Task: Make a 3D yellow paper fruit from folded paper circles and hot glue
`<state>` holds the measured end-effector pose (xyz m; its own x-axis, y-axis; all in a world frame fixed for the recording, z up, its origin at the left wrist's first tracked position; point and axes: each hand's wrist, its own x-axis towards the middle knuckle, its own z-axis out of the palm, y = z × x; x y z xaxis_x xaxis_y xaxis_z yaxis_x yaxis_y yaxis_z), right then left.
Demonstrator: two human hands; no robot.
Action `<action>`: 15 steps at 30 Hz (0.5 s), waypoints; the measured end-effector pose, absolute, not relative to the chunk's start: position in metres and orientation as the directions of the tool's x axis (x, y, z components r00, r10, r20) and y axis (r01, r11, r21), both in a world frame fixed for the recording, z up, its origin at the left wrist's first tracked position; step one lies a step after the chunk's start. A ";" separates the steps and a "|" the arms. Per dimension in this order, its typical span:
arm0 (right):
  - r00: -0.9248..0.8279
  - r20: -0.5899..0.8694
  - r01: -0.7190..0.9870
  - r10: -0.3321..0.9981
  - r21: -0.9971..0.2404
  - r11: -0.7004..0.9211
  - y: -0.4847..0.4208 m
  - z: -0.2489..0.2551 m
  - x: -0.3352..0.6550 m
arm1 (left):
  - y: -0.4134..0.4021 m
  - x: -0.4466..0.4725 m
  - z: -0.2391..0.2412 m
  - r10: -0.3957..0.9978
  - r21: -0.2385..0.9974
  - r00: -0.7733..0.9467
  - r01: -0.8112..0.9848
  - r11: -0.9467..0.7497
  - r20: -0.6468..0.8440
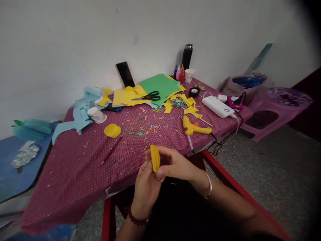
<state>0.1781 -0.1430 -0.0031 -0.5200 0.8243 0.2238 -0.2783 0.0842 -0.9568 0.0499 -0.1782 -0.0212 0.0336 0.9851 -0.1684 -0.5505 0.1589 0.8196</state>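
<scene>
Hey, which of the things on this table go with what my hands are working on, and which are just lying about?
Likely in use: left hand and right hand, both pinching the folded yellow paper; yellow circles; scissors; glue gun; pencil.

Probably just lying about: power bank; black bottle; phone.
</scene>
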 end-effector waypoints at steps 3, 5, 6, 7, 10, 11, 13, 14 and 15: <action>-0.504 0.191 -0.273 0.842 -0.960 0.055 -0.143 -0.004 0.179 | -0.178 0.050 -0.024 0.991 0.852 0.039 -0.507 0.133 -0.131; -0.496 0.172 -0.272 0.851 -0.962 0.036 -0.144 -0.003 0.182 | -0.179 0.047 -0.026 0.997 0.885 0.037 -0.457 0.083 -0.075; -0.489 0.167 -0.272 0.856 -0.962 0.032 -0.145 -0.002 0.183 | -0.179 0.044 -0.027 0.999 0.904 0.037 -0.423 0.051 -0.039; -0.478 0.165 -0.272 0.863 -0.962 0.033 -0.145 -0.002 0.184 | -0.180 0.042 -0.028 0.999 0.923 0.037 -0.383 0.017 -0.003; -0.445 0.177 -0.267 0.878 -0.962 0.058 -0.146 -0.001 0.186 | -0.181 0.034 -0.031 0.995 0.966 0.041 -0.248 -0.075 0.088; -0.442 0.183 -0.267 0.878 -0.961 0.066 -0.145 -0.002 0.187 | -0.182 0.032 -0.032 0.993 0.973 0.042 -0.206 -0.101 0.111; -0.445 0.195 -0.273 0.874 -0.959 0.075 -0.144 -0.004 0.186 | -0.182 0.029 -0.032 0.987 0.980 0.038 -0.131 -0.150 0.156; -0.448 0.201 -0.278 0.871 -0.957 0.077 -0.144 -0.005 0.186 | -0.183 0.028 -0.031 0.984 0.981 0.033 -0.091 -0.173 0.177; -0.452 0.204 -0.283 0.868 -0.956 0.077 -0.143 -0.006 0.186 | -0.183 0.028 -0.030 0.980 0.980 0.027 -0.048 -0.193 0.195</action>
<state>0.1858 -0.1430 -0.0056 -0.4520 0.8684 0.2039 -0.2829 0.0772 -0.9560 0.0283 -0.1826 -0.0299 0.0268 0.9805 0.1949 -0.0476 -0.1935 0.9800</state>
